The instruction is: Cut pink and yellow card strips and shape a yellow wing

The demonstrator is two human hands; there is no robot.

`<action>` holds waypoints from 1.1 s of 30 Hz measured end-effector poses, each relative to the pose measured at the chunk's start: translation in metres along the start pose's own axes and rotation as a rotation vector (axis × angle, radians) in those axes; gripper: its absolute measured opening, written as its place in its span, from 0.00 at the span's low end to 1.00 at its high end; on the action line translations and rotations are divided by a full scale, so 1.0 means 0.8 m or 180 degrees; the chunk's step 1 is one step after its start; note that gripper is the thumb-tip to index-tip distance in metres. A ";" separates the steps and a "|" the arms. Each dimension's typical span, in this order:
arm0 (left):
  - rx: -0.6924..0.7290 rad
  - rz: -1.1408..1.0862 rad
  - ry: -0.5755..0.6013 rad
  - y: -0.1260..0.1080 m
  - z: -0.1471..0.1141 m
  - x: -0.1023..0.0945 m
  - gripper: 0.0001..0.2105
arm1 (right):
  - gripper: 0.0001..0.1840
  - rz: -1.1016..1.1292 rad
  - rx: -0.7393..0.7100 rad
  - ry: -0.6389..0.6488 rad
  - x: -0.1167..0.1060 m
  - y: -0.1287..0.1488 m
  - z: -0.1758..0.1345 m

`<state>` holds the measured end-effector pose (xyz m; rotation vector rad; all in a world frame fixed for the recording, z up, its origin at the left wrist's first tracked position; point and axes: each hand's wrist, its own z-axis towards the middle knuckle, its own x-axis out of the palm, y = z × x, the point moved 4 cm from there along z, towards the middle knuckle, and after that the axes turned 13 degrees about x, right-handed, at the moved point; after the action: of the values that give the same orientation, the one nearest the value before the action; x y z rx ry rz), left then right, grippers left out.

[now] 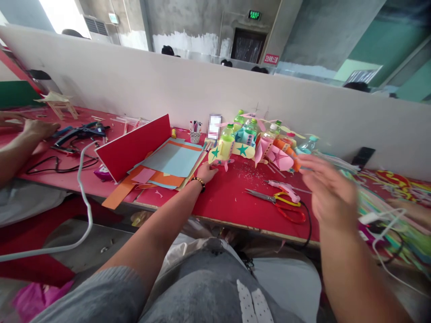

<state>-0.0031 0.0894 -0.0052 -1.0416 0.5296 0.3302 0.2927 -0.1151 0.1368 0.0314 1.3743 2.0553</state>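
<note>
A row of model airplanes made from plastic bottles and coloured paper stands along the table's back. My left hand [206, 176] is at the near side of the yellow bottle airplane [227, 144], its fingers closed at the pink paper tail piece [223, 163]. Green stars mark its wings. Beside it are a blue bottle airplane [247, 138], a pink bottle airplane [264, 148] and an orange one [286, 148]. My right hand [332, 190], smeared by motion, is raised at the right with fingers stretched out and nothing seen in it. Scissors [269, 197] and a pink glue gun [286, 190] lie between my hands.
Coloured paper sheets [171, 157] lie left beside a red divider [134, 146]. A pen cup [195, 136] and a phone [214, 126] stand behind. Paper strips [377, 197] cover the right side. Another person's hand [38, 128] works at far left.
</note>
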 end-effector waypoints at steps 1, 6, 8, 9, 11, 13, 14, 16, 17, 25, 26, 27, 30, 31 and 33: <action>0.0002 -0.0001 0.0006 0.000 0.000 0.000 0.11 | 0.17 -0.0152 0.0288 -0.0080 0.003 -0.019 0.017; 0.0046 -0.0007 0.0105 0.003 0.001 0.004 0.10 | 0.15 -0.0637 0.1235 -0.0358 0.014 -0.126 0.091; 0.0062 -0.0010 0.0140 0.005 0.001 0.006 0.11 | 0.14 -0.0684 0.1465 -0.0389 0.015 -0.157 0.107; 0.0067 -0.0012 0.0148 0.006 0.001 0.006 0.12 | 0.15 -0.0677 0.1538 -0.0389 0.016 -0.167 0.113; 0.0073 -0.0015 0.0135 0.008 0.001 0.007 0.11 | 0.15 -0.0615 0.1612 -0.0369 0.018 -0.179 0.121; 0.0071 -0.0019 0.0098 0.009 0.002 0.006 0.10 | 0.17 -0.0508 0.1631 -0.0333 0.023 -0.181 0.128; 0.0065 -0.0020 0.0073 0.009 0.002 0.006 0.10 | 0.17 -0.0443 0.1631 -0.0315 0.025 -0.180 0.130; 0.0052 -0.0023 0.0023 0.010 0.002 0.006 0.10 | 0.19 -0.0291 0.1606 -0.0273 0.030 -0.174 0.131; 0.0050 -0.0027 0.0006 0.010 0.003 0.005 0.11 | 0.20 -0.0209 0.1578 -0.0250 0.033 -0.170 0.130; 0.0048 -0.0080 -0.0025 0.006 0.002 0.003 0.11 | 0.21 0.0325 0.1324 0.0017 0.042 -0.123 0.101; 0.0046 -0.0087 -0.0025 0.005 0.001 0.003 0.11 | 0.20 0.0351 0.1298 0.0032 0.041 -0.118 0.097; 0.0045 -0.0094 -0.0024 0.005 0.001 0.003 0.12 | 0.19 0.0370 0.1272 0.0029 0.041 -0.114 0.094; 0.0040 -0.0107 -0.0027 0.005 0.001 0.004 0.12 | 0.18 0.0409 0.1182 -0.0083 0.037 -0.107 0.089; 0.0036 -0.0109 -0.0032 0.006 0.001 0.004 0.12 | 0.18 0.0411 0.1142 -0.0149 0.035 -0.106 0.088; 0.0021 -0.0111 -0.0046 0.007 0.001 0.004 0.12 | 0.18 0.0378 0.1050 -0.0286 0.032 -0.106 0.087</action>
<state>-0.0025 0.0927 -0.0107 -1.0403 0.4989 0.3048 0.3407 -0.0252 0.0892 0.3498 1.6735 1.8735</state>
